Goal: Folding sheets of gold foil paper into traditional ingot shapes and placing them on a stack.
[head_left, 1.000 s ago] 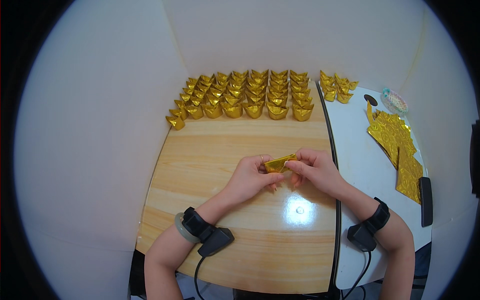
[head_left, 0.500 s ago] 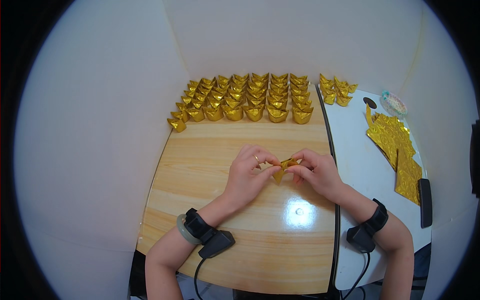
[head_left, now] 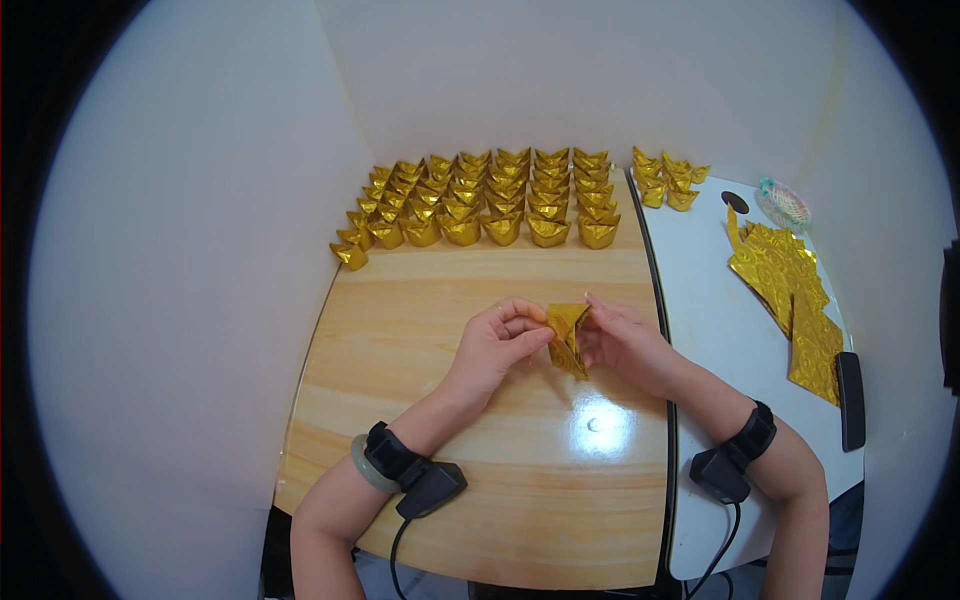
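A partly folded piece of gold foil paper (head_left: 567, 337) is held up over the wood-grain table between my two hands. My left hand (head_left: 500, 345) pinches its left edge between thumb and fingers. At the opposite edge, my right hand (head_left: 630, 343) grips the paper, some of its fingers hidden behind it. Beyond my hands, several folded gold paper ingots (head_left: 461, 232) stand in close rows along the far part of the table. A smaller group of gold ingots (head_left: 681, 200) sits on the white table to the right.
Flat gold paper sheets (head_left: 777, 265) lie fanned on the white table (head_left: 700, 290), beside a black bar-shaped object (head_left: 851, 400). Behind them are a pale woven basket (head_left: 784, 203) and a dark round disc (head_left: 735, 202). Pale walls enclose the tables. Black cabled devices (head_left: 432, 488) are strapped to both my forearms.
The gold paper has been turned, so a broader, taller face of it shows. My right hand has shifted slightly and changed its grip; the left still pinches the paper.
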Action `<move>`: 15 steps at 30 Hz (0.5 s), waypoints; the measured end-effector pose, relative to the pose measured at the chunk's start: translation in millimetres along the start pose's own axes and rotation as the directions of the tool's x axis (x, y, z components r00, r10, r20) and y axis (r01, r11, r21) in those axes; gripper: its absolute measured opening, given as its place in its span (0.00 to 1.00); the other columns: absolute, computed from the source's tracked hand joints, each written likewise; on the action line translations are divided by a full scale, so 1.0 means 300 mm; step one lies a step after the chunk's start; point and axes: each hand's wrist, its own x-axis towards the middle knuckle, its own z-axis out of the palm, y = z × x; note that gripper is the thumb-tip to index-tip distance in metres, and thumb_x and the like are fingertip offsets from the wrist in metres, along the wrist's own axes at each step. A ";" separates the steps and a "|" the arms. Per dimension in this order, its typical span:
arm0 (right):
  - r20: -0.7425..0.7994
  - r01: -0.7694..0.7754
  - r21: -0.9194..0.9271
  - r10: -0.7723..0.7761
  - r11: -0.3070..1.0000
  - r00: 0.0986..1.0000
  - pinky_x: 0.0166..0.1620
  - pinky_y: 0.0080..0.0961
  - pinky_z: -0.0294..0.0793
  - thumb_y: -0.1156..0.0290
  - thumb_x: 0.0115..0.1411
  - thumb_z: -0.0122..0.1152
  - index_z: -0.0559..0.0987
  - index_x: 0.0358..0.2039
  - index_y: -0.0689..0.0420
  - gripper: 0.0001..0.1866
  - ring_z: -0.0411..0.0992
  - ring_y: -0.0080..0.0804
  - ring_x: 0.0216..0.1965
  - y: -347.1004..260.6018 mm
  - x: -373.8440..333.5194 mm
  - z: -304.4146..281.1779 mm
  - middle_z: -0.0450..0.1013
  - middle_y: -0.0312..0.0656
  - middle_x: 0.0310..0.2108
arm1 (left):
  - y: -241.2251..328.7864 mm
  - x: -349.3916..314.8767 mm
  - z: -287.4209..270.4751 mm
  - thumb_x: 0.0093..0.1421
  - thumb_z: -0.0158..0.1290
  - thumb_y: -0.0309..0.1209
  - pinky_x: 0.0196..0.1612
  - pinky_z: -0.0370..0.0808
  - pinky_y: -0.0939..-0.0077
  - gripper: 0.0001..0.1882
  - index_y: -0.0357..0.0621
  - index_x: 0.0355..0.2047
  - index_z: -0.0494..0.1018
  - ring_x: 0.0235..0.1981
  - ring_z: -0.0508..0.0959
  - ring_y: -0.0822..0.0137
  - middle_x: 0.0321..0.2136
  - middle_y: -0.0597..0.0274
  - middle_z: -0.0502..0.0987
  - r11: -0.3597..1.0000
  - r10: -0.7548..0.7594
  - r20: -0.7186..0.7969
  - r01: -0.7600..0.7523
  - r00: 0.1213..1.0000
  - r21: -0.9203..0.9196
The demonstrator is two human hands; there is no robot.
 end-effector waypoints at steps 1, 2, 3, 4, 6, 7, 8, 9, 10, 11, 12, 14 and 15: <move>0.000 0.001 0.000 -0.001 1.000 1.000 0.33 0.16 0.69 0.59 0.66 0.44 0.71 0.44 0.57 0.16 0.69 0.18 0.33 0.006 0.004 -0.009 0.70 0.32 0.31 | 0.002 0.000 0.000 0.56 0.55 0.25 0.31 0.67 0.89 0.09 0.44 0.38 0.69 0.29 0.72 0.82 0.30 0.70 0.75 0.999 -0.024 -0.020 0.023 1.000 -0.031; 0.055 -0.013 0.028 0.012 1.000 0.998 0.34 0.17 0.69 0.61 0.66 0.44 0.70 0.46 0.57 0.15 0.69 0.19 0.34 0.011 0.007 -0.018 0.69 0.33 0.34 | 0.001 0.001 -0.002 0.56 0.55 0.25 0.31 0.67 0.89 0.09 0.44 0.38 0.69 0.29 0.72 0.82 0.30 0.70 0.75 0.999 -0.023 -0.021 0.023 1.000 -0.031; 0.109 -0.029 0.054 0.023 0.998 0.994 0.36 0.17 0.68 0.62 0.66 0.44 0.69 0.47 0.57 0.15 0.68 0.19 0.36 0.012 0.008 -0.021 0.69 0.33 0.36 | -0.003 0.003 -0.006 0.56 0.55 0.25 0.31 0.67 0.89 0.10 0.45 0.38 0.68 0.30 0.71 0.82 0.31 0.70 0.75 0.998 0.000 -0.012 -0.001 1.000 -0.063; 0.110 -0.030 0.054 0.024 0.998 0.994 0.36 0.17 0.68 0.62 0.66 0.44 0.69 0.47 0.57 0.15 0.68 0.19 0.36 0.007 0.006 -0.015 0.69 0.33 0.36 | -0.007 0.005 -0.010 0.56 0.55 0.25 0.31 0.66 0.89 0.10 0.46 0.38 0.67 0.30 0.71 0.82 0.31 0.70 0.74 0.995 0.023 -0.003 -0.023 1.000 -0.095; 0.120 -0.073 0.090 0.062 0.993 0.991 0.38 0.17 0.68 0.64 0.66 0.44 0.68 0.47 0.57 0.14 0.68 0.20 0.37 -0.008 -0.002 0.000 0.69 0.33 0.36 | -0.015 0.007 -0.019 0.56 0.54 0.25 0.32 0.66 0.89 0.10 0.46 0.37 0.67 0.31 0.71 0.81 0.32 0.70 0.74 0.991 0.026 0.013 -0.024 1.000 -0.129; 0.119 -0.073 0.090 0.062 0.993 0.991 0.38 0.17 0.68 0.64 0.66 0.44 0.68 0.47 0.57 0.14 0.68 0.20 0.37 -0.006 0.001 0.002 0.69 0.33 0.36 | -0.018 0.008 -0.023 0.56 0.54 0.25 0.32 0.66 0.89 0.10 0.46 0.37 0.67 0.31 0.71 0.81 0.33 0.70 0.74 0.986 0.029 0.030 -0.024 0.999 -0.162; 0.119 -0.080 0.121 0.066 0.989 0.991 0.38 0.16 0.67 0.64 0.65 0.45 0.68 0.47 0.57 0.13 0.68 0.20 0.37 -0.004 0.004 0.004 0.69 0.33 0.36 | -0.022 0.010 -0.026 0.56 0.54 0.25 0.32 0.66 0.89 0.10 0.46 0.37 0.67 0.31 0.71 0.81 0.33 0.70 0.74 0.987 0.029 0.031 -0.024 0.999 -0.162; 0.118 -0.087 0.152 0.069 0.985 0.991 0.38 0.16 0.67 0.65 0.65 0.46 0.68 0.46 0.57 0.13 0.68 0.20 0.37 -0.003 0.007 0.004 0.69 0.33 0.36 | -0.025 0.011 -0.028 0.57 0.54 0.25 0.33 0.66 0.88 0.10 0.47 0.37 0.66 0.32 0.72 0.80 0.34 0.70 0.74 0.975 0.024 0.063 -0.010 0.998 -0.220; 0.117 -0.086 0.152 0.068 0.985 0.991 0.38 0.16 0.67 0.65 0.65 0.46 0.68 0.46 0.57 0.13 0.68 0.20 0.37 0.000 0.009 0.000 0.69 0.33 0.36 | -0.027 0.012 -0.029 0.57 0.54 0.26 0.34 0.66 0.87 0.10 0.47 0.38 0.66 0.33 0.72 0.80 0.35 0.69 0.74 0.961 0.022 0.095 0.005 0.995 -0.277; 0.132 -0.090 0.174 0.068 0.981 0.989 0.38 0.15 0.67 0.65 0.65 0.46 0.69 0.46 0.57 0.13 0.68 0.19 0.36 0.005 0.011 -0.006 0.69 0.33 0.35 | -0.026 0.011 -0.027 0.57 0.54 0.26 0.34 0.66 0.87 0.10 0.47 0.38 0.66 0.33 0.72 0.80 0.35 0.69 0.74 0.961 0.021 0.096 0.007 0.995 -0.277; 0.147 -0.095 0.196 0.067 0.976 0.987 0.37 0.15 0.67 0.65 0.65 0.47 0.69 0.45 0.58 0.13 0.67 0.19 0.36 0.007 0.011 -0.009 0.69 0.32 0.35 | -0.022 0.009 -0.023 0.57 0.54 0.26 0.36 0.67 0.86 0.10 0.47 0.38 0.66 0.34 0.72 0.79 0.35 0.69 0.74 0.952 0.004 0.117 0.033 0.993 -0.305; 0.162 -0.111 0.204 0.079 0.973 0.984 0.38 0.15 0.67 0.64 0.65 0.48 0.70 0.44 0.58 0.12 0.67 0.19 0.35 0.005 0.010 -0.007 0.69 0.33 0.34 | -0.023 0.008 -0.022 0.57 0.54 0.26 0.37 0.67 0.85 0.11 0.48 0.39 0.66 0.36 0.73 0.78 0.35 0.69 0.74 0.942 -0.014 0.138 0.059 0.990 -0.331; 0.179 -0.129 0.210 0.092 0.969 0.980 0.38 0.15 0.67 0.64 0.64 0.48 0.71 0.43 0.58 0.12 0.67 0.18 0.35 0.005 0.010 -0.007 0.69 0.33 0.34 | -0.025 0.008 -0.024 0.57 0.54 0.26 0.38 0.67 0.84 0.11 0.48 0.39 0.65 0.37 0.73 0.77 0.36 0.68 0.74 0.938 -0.008 0.154 0.060 0.988 -0.342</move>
